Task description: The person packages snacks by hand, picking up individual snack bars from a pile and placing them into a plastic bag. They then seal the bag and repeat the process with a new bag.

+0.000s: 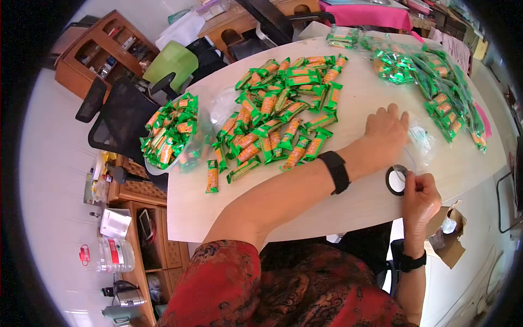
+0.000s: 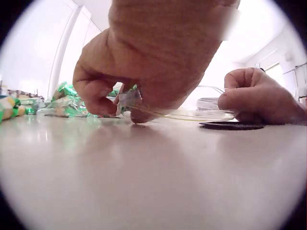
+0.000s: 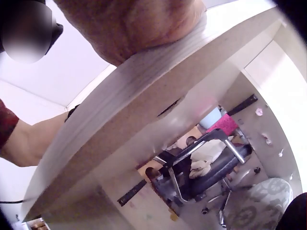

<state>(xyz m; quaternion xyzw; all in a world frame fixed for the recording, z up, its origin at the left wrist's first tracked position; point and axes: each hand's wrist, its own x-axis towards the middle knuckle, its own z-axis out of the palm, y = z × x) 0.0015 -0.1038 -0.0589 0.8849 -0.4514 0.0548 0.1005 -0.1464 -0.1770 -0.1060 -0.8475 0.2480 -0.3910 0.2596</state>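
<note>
"what takes up the most room?"

"the broad, pale, curve-edged table (image 1: 359, 82). take the person as six o'clock: a loose heap of green-and-orange foil-wrapped bars (image 1: 283, 103) spreads toward ten, perhaps left loose so single ones come easily to hand."

"and the rest of the bars?"

"some are in clear, glossy plastic bags (image 1: 444, 82) toward two o'clock, likely set aside to free the near side. others crowd a clear see-through container (image 1: 204, 143) at nine, its walls keeping them together."

"how are the hands?"

"both narrow. the left hand (image 1: 387, 131) reaches to three o'clock, fingertips pinching; the right hand (image 1: 422, 199) curls at four, thumb against bent fingers."

"anything beside them?"

"crumpled clear film (image 1: 422, 141) lies just beyond the left hand. a flat black ring (image 2: 232, 126) lies on the table just beside the right hand, at four."

"what do they hold?"

"a thin, clear, looped strand (image 2: 177, 115) spans the gap; the right hand seems to grip its loops, probably to control the slack. the left pinches a tiny whitish-silver scrap (image 2: 130, 98) at the other end. what it is, i cannot tell."
</note>
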